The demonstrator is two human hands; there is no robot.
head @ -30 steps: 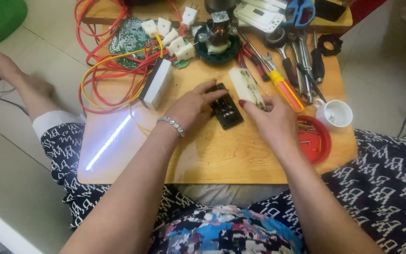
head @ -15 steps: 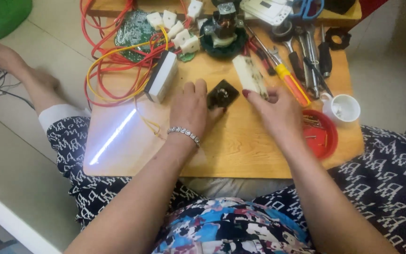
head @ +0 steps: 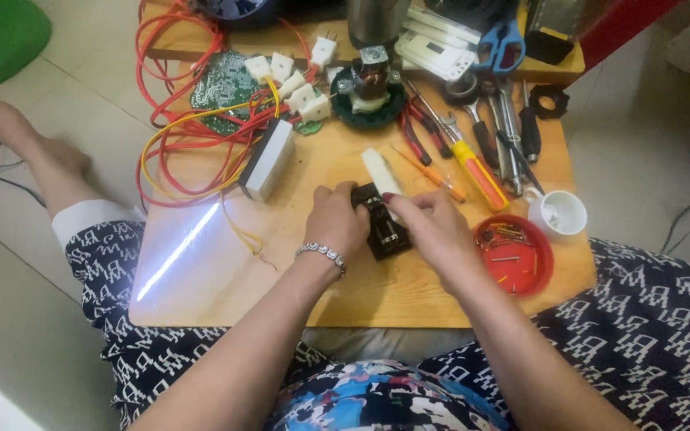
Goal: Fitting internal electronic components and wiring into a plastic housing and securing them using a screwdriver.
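Gripping a small black part (head: 382,226) from both sides, the left hand (head: 335,226) and right hand (head: 431,231) close their fingers on it mid-table (head: 297,295), between a grey box (head: 267,159) and a red dish (head: 514,254) of screws. It looks light, rigid plastic, best pinched by its outer edges; a white strip (head: 380,171) lies just behind

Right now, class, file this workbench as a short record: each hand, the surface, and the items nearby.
left hand: grips the black component from its left
right hand: fingertips on the same part, from its right
surface: wooden table
right of hands: red dish of small metal bits, white cup
behind: yellow-handled screwdriver, red and yellow wires, green circuit board
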